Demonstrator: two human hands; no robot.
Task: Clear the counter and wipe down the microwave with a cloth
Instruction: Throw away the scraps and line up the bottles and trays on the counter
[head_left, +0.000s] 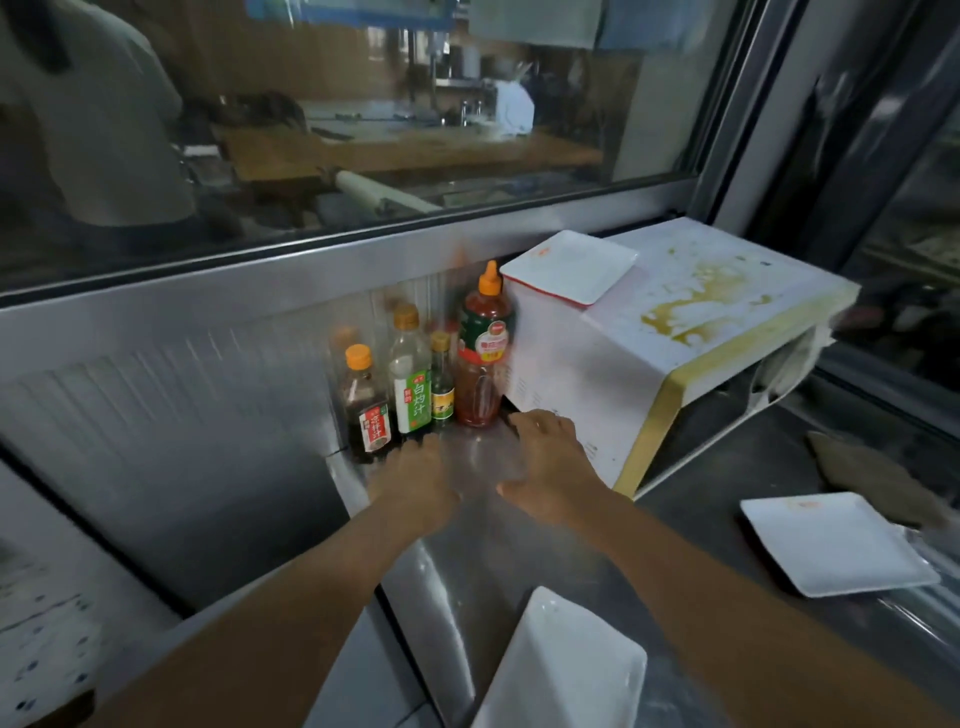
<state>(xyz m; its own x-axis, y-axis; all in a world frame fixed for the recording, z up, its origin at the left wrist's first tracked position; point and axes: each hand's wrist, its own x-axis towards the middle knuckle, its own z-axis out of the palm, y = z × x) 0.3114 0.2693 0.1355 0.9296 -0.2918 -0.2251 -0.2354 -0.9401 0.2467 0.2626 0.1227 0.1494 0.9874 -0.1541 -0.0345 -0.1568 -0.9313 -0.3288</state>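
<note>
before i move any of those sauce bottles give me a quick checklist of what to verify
1. Both hands free: ok, left hand and right hand hold nothing, fingers extended near the bottles.
2. Bottles upright and capped: ok, dark sauce bottle, green-label bottle, small green bottle, chili sauce bottle.
3. Microwave top clear: not ok, a white plate sits on it, beside yellow stains.
4. Counter clear: not ok, two more plates remain.
5. Cloth at hand: cannot tell.
</note>
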